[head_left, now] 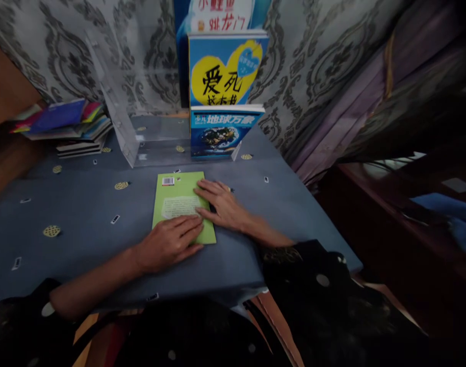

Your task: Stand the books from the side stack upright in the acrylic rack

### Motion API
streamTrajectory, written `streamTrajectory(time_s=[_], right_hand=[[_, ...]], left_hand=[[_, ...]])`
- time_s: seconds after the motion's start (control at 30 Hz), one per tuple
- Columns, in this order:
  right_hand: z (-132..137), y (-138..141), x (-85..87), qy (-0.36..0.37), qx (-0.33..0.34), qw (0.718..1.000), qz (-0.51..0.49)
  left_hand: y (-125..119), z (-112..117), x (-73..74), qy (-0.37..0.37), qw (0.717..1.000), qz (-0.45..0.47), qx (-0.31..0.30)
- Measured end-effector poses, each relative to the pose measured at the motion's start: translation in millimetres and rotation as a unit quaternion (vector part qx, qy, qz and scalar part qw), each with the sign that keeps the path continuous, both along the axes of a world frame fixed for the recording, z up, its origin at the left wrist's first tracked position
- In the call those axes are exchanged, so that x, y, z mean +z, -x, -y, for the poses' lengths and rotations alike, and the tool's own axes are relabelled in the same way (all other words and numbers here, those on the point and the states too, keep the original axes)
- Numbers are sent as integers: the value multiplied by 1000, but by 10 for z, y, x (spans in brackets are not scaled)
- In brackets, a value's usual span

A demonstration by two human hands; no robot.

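Note:
A green book lies flat on the blue-grey tablecloth, closed, with a barcode and a block of text on the cover facing up. My left hand rests across its lower part, fingers stretched out and pointing right. On the book's right edge lies my right hand, palm down, its fingers extended toward the left. Both hands touch the cover without gripping it. Beyond the book, a clear acrylic stand holds upright books: a blue one with a globe in front, and a yellow-and-blue one behind it.
A taller blue book rises at the back against patterned wallpaper. To the left sits an uneven stack of books. A purple curtain hangs at the right, past the edge of the table. Blue cloth lies at the far right.

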State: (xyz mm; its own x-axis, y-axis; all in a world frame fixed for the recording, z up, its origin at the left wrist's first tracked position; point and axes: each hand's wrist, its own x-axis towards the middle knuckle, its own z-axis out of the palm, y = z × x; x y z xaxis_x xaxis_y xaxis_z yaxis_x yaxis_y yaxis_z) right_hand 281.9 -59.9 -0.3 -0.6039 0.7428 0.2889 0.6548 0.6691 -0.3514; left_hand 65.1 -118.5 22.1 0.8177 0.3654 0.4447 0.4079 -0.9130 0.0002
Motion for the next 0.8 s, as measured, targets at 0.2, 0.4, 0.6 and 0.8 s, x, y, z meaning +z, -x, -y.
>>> streamTrajectory(time_s=[0.2, 0.4, 0.6, 0.8], right_hand=[[271, -42, 41, -3, 35, 999, 33], [341, 48, 132, 8, 84, 995, 53], [-48, 178, 87, 24, 95, 994, 42], [-302, 93, 25, 17, -1, 998, 53]], left_hand=[[110, -66, 69, 101, 995, 14, -18], [360, -342, -27, 111, 990, 28, 85], [537, -719, -143, 129, 977, 10, 170], [547, -791, -245, 136, 968, -11, 211]])
